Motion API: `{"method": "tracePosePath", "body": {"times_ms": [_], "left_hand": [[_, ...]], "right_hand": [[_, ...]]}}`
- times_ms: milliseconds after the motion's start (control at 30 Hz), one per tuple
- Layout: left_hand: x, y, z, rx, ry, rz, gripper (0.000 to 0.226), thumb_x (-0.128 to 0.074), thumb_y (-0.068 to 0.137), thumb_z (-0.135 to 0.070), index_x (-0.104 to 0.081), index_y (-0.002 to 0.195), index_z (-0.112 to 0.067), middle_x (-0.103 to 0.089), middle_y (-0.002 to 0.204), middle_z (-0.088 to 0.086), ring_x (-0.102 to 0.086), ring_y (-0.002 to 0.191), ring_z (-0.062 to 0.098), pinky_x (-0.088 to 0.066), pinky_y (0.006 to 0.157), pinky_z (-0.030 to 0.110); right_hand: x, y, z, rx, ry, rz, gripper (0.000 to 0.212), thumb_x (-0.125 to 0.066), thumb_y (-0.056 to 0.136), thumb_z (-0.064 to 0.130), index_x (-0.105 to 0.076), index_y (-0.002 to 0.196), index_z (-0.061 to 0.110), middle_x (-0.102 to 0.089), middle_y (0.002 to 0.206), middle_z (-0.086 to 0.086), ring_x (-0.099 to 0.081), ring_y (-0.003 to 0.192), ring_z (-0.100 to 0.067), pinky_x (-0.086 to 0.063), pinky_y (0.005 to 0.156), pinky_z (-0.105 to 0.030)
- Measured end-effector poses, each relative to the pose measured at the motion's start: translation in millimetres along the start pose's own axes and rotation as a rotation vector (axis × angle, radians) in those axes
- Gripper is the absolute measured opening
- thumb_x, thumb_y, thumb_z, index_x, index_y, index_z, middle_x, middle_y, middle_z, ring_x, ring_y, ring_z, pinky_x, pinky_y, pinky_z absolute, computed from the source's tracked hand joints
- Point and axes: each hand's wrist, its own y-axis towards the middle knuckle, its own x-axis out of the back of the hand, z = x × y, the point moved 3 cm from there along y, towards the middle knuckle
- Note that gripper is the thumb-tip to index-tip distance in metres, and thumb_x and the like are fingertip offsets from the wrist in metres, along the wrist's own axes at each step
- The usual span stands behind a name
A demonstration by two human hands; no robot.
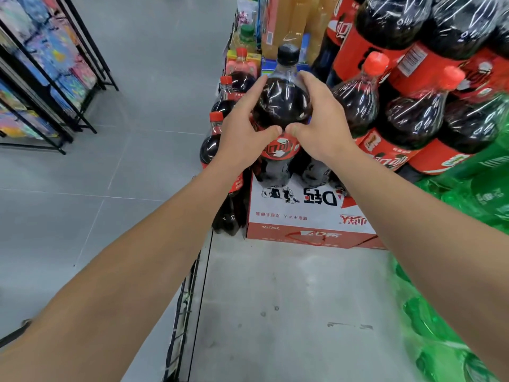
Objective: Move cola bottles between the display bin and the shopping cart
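A large cola bottle (282, 106) with a black cap and a red and black label stands upright at the middle of the view. My left hand (245, 133) wraps its left shoulder and my right hand (319, 125) wraps its right shoulder, thumbs almost touching at the front. The bottle's base is over a white and red carton (308, 216). Red-capped cola bottles (217, 150) stand in a row just to its left. To the right, shrink-wrapped packs of red-capped cola bottles (413, 111) are stacked high. No shopping cart basket is plainly visible.
A grey platform surface (289, 299) lies below my arms, with a black wire edge (179, 312) on its left. Green soda bottles (451, 312) lie along the right. Juice bottles (292, 20) stand behind. A black rack with colourful goods (44, 64) stands across the grey tiled aisle.
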Motion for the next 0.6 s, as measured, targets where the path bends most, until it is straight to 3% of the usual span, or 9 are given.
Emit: {"method": "tracePosePath", "body": {"times_ms": [100, 233, 333, 467, 600], "left_hand": [[-2.0, 7.1, 3.5, -0.023, 0.068, 0.019, 0.095, -0.076, 0.071, -0.025, -0.033, 0.155, -0.027, -0.043, 0.153, -0.006, -0.04, 0.141, 0.01, -0.043, 0.112, 0.044], [0.9, 15.0, 7.7, 0.042, 0.042, 0.084, 0.101, -0.079, 0.071, -0.033, -0.025, 0.157, -0.031, -0.038, 0.156, -0.007, -0.037, 0.143, 0.008, -0.042, 0.113, 0.043], [2.3, 18.3, 13.8, 0.081, -0.005, 0.158, 0.101, -0.082, 0.076, -0.026, -0.023, 0.157, -0.033, -0.04, 0.154, -0.01, -0.042, 0.139, 0.005, -0.045, 0.111, 0.039], [1.4, 22.5, 16.1, 0.083, -0.036, 0.1, 0.102, -0.083, 0.072, -0.023, -0.027, 0.156, -0.033, -0.046, 0.15, -0.014, -0.044, 0.136, 0.0, -0.046, 0.11, 0.039], [-1.5, 26.6, 16.2, 0.074, -0.041, 0.101, 0.105, -0.084, 0.068, -0.031, -0.028, 0.155, -0.037, -0.046, 0.151, -0.014, -0.045, 0.137, 0.005, -0.046, 0.11, 0.041]], "right_hand": [[-2.0, 3.6, -1.2, -0.005, -0.022, -0.009, 0.089, -0.081, 0.08, 0.003, -0.037, 0.156, 0.014, -0.047, 0.153, -0.004, -0.043, 0.142, -0.018, -0.032, 0.114, -0.023], [-2.7, 8.5, 0.2, -0.052, -0.07, 0.024, 0.093, -0.08, 0.084, 0.006, -0.027, 0.161, 0.012, -0.036, 0.163, -0.006, -0.034, 0.15, -0.022, -0.029, 0.121, -0.033], [-2.2, 9.2, 0.9, -0.059, -0.065, 0.013, 0.093, -0.08, 0.083, 0.005, -0.029, 0.16, 0.014, -0.039, 0.162, -0.004, -0.036, 0.15, -0.023, -0.033, 0.122, -0.039], [-3.4, 13.3, 1.6, -0.074, -0.046, -0.01, 0.093, -0.079, 0.082, 0.003, -0.03, 0.16, 0.015, -0.04, 0.162, -0.003, -0.036, 0.15, -0.021, -0.031, 0.122, -0.035], [-6.1, 14.7, 0.9, -0.072, -0.04, -0.032, 0.091, -0.078, 0.082, 0.002, -0.031, 0.159, 0.015, -0.04, 0.16, -0.002, -0.037, 0.149, -0.02, -0.032, 0.121, -0.034]]}}
